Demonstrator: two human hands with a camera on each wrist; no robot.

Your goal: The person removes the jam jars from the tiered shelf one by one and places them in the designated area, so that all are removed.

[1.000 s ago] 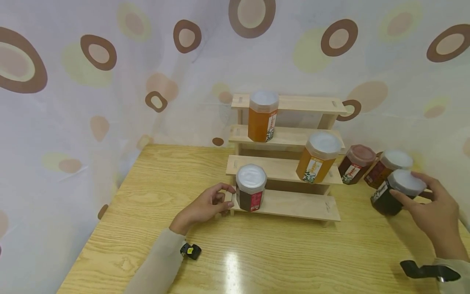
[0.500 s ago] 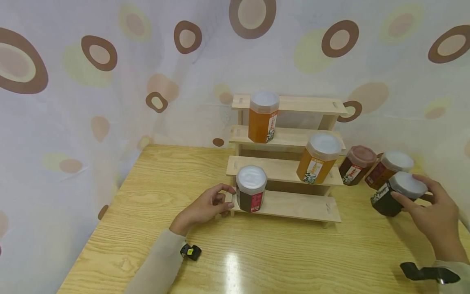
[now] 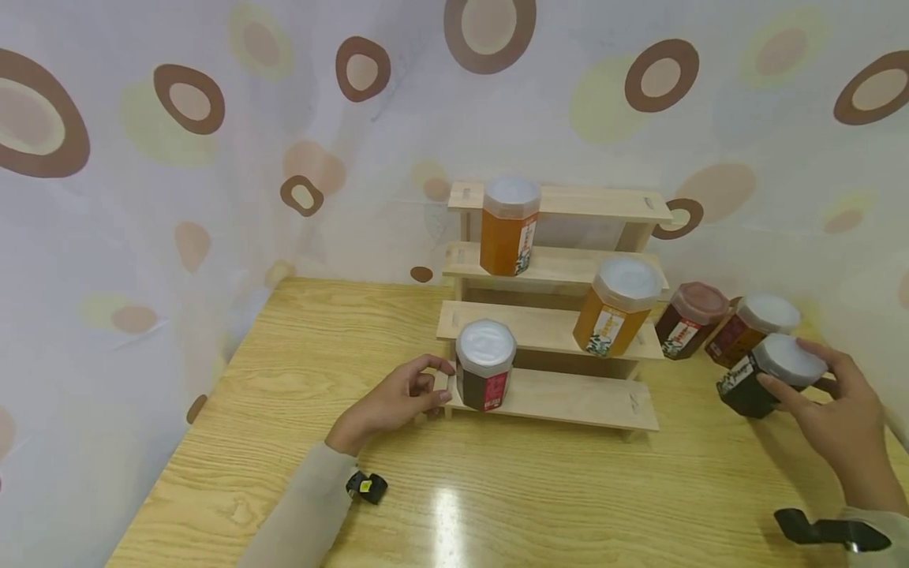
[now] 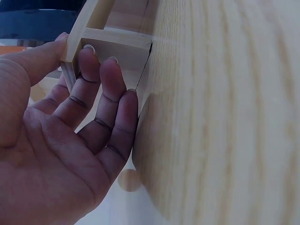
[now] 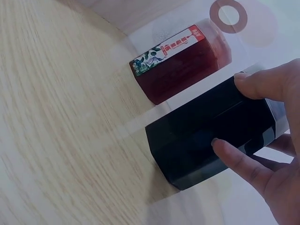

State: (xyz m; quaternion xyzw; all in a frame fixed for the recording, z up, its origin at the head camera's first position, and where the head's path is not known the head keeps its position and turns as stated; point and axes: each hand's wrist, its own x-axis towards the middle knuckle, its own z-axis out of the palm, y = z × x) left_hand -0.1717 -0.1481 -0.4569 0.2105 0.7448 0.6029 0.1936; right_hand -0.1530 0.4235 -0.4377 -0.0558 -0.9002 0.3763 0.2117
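Observation:
My left hand [image 3: 394, 398] pinches the left end of the lowest step of a wooden tiered shelf [image 3: 575, 398]. In the left wrist view the thumb lies over the board's edge [image 4: 70, 56], with fingers curled below. Beside this hand, a dark jar with a red label [image 3: 485, 367] stands on that step. My right hand [image 3: 841, 414] grips a black jar with a clear-white lid [image 3: 746, 386], right of the shelf. Thumb and fingers sit on opposite sides of this black jar [image 5: 206, 136] in the right wrist view. Whether its base touches the table cannot be told.
An amber jar [image 3: 507, 241] stands upper left on the shelf, another amber jar [image 3: 612, 315] on a lower step at right. Behind the black jar are a dark-red jar [image 3: 689, 319] and a white-lidded brownish jar [image 3: 742, 331]. A patterned curtain [image 3: 398, 142] hangs behind the wooden table [image 3: 341, 323].

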